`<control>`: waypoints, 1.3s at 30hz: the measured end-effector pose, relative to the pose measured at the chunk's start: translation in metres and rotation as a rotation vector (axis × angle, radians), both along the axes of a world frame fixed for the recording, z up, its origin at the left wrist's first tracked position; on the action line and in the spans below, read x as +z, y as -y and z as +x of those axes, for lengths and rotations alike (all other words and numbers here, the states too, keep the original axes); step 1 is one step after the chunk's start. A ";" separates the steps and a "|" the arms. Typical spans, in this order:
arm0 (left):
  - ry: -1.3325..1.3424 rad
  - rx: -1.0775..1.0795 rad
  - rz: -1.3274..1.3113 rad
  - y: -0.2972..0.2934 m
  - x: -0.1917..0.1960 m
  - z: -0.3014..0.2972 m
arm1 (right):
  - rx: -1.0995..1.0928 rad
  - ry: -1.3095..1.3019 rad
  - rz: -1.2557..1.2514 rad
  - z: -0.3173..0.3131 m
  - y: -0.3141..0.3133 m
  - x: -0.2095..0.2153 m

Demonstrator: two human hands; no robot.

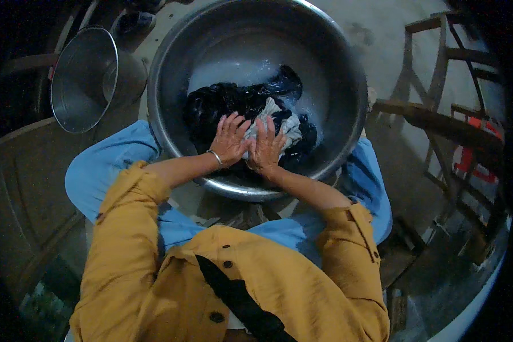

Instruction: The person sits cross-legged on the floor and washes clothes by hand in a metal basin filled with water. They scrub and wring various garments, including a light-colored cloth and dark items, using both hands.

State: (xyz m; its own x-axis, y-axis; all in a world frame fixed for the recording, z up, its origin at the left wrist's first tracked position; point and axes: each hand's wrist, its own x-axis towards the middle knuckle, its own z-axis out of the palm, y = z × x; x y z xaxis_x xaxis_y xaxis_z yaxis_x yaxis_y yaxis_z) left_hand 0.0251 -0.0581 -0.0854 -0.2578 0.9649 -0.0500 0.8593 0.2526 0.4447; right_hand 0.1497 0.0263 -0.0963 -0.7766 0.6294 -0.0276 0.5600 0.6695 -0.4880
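From the head camera, looking straight down: both hands are in the big steel basin (347,137), pressed side by side onto a wet heap of laundry. The left hand (229,139), with a metal bangle (215,158) at the wrist, lies fingers spread on the dark cloth (222,105); the right hand (266,147) sits just beside it, fingers curled down over a pale grey piece (288,126) that pokes out of the dark bundle. The two hands are close together, bearing down on the fabric rather than lifting it, and the palms look flat so the weight goes into the cloth. Soapy, cloudy water (239,71) lies at the far side of the basin, while the clothes are bunched at the near side, within easy reach. The yellow sleeves (125,228) are rolled above the wrists, clear of the water. A smaller metal bucket (88,80) stands off to the left, and a wooden frame (439,114) is well apart on the right.
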 end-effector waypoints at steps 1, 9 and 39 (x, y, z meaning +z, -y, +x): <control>-0.019 0.029 -0.035 -0.001 -0.016 0.001 | 0.038 -0.001 0.021 -0.003 -0.005 -0.013; -0.152 0.097 -0.284 -0.074 -0.031 -0.038 | 0.218 -0.014 0.133 -0.060 -0.085 -0.064; -0.040 0.305 0.068 -0.003 0.035 0.028 | 0.031 -0.218 -0.082 0.001 -0.011 0.035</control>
